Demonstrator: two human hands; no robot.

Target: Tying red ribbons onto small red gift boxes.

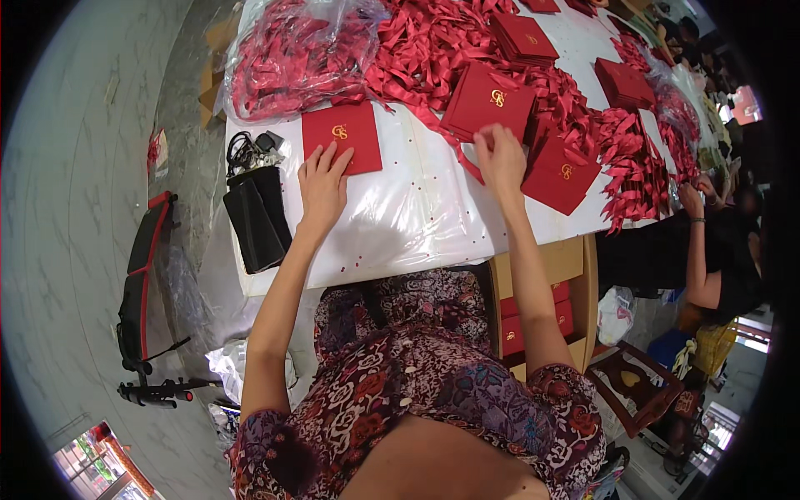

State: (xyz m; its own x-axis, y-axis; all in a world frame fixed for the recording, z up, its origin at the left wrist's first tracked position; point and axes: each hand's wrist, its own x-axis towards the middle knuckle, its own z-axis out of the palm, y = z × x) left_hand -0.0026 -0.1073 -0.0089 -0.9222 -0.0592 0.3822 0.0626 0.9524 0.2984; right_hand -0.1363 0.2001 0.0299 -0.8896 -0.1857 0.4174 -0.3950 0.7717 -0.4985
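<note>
My left hand [323, 187] lies with its fingers spread on the lower part of a flat red card [360, 125] with a gold emblem, pressing it to the table. My right hand [502, 162] is at the lower edge of a stack of the same red cards [471, 102]. Its fingers are curled together, and whatever sits between them is hidden. A red ribbon [468, 163] runs down beside that hand. More red cards [562, 179] lie fanned out just to its right, partly under loose ribbons.
Piles of red ribbon [425, 50], some inside a clear plastic bag [300, 58], cover the table's far side. A black pouch [257, 221] and a coiled cable [243, 152] lie at the left. Below the table's front edge stands an open carton [550, 260]. Another person [708, 250] works at the right.
</note>
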